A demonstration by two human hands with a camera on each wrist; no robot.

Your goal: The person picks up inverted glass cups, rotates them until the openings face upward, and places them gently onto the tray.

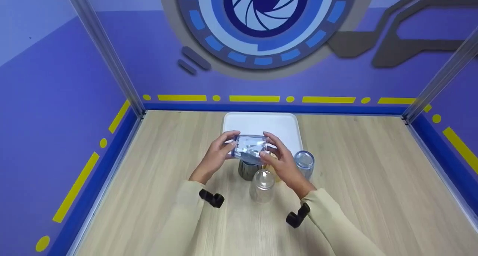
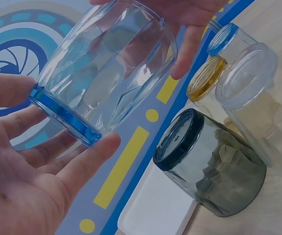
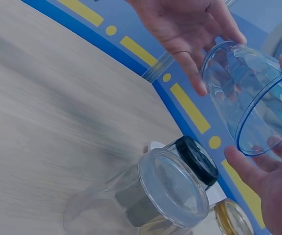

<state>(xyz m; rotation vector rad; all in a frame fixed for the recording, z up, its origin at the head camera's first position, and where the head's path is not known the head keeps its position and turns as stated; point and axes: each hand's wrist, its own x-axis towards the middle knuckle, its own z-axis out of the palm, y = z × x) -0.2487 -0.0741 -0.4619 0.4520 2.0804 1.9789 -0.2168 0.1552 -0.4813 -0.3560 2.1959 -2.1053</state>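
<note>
A clear blue faceted tumbler (image 1: 249, 147) lies sideways in the air between both hands, over the near part of a white tray. My left hand (image 1: 216, 157) holds its thick blue base end with thumb and fingers. At the opposite end my right hand (image 1: 283, 162) grips around the thin rim, as the right wrist view shows. Below the hands, a grey tumbler (image 2: 228, 176), a clear tumbler (image 1: 262, 191) and an amber tumbler (image 2: 206, 78) stand upside down, close together. Another blue tumbler (image 1: 304, 164) stands inverted just right of my right hand.
The white tray (image 1: 261, 120) lies on the wooden table (image 1: 358, 181) near the back wall. Blue-purple panels (image 1: 123, 58) enclose the table at the back and both sides, with metal posts at the corners.
</note>
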